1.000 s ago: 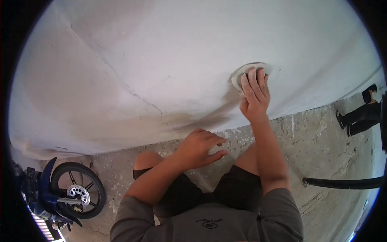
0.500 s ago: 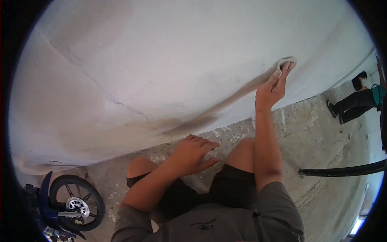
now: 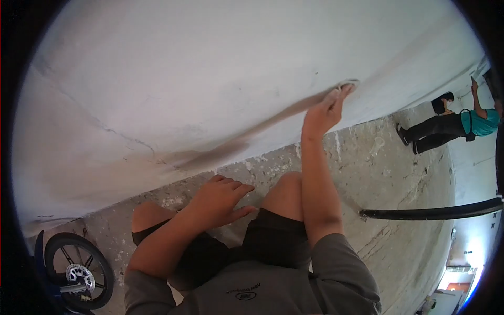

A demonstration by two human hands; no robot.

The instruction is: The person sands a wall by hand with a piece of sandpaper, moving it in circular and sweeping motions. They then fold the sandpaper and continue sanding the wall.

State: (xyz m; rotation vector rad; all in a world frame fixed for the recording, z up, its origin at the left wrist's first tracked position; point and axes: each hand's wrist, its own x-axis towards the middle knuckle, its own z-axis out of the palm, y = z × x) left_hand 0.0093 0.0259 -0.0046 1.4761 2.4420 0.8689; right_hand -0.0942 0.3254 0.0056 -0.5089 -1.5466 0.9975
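In the head view my right hand (image 3: 324, 111) reaches up and forward to the white wall (image 3: 210, 63). Its fingers are closed round a small folded off-white sheet (image 3: 352, 82), pressed to the wall surface; whether it is sandpaper or cloth I cannot tell. A shadow falls along the wall below and left of this hand. My left hand (image 3: 223, 199) hangs over my lap by my knees, empty, with thumb and fingers apart. Faint cracks and grey smudges mark the wall.
A motorbike's front wheel (image 3: 79, 270) stands at lower left. From the right a black pole or tube (image 3: 430, 213) juts over the rough concrete floor (image 3: 388, 173), which has white splashes. Another person (image 3: 446, 126) in a teal top stands by the wall at far right.
My view has turned to the right, so the scene sits further left and more of the other person shows. My right hand keeps the folded sheet on the wall; the left hand stays over my lap.
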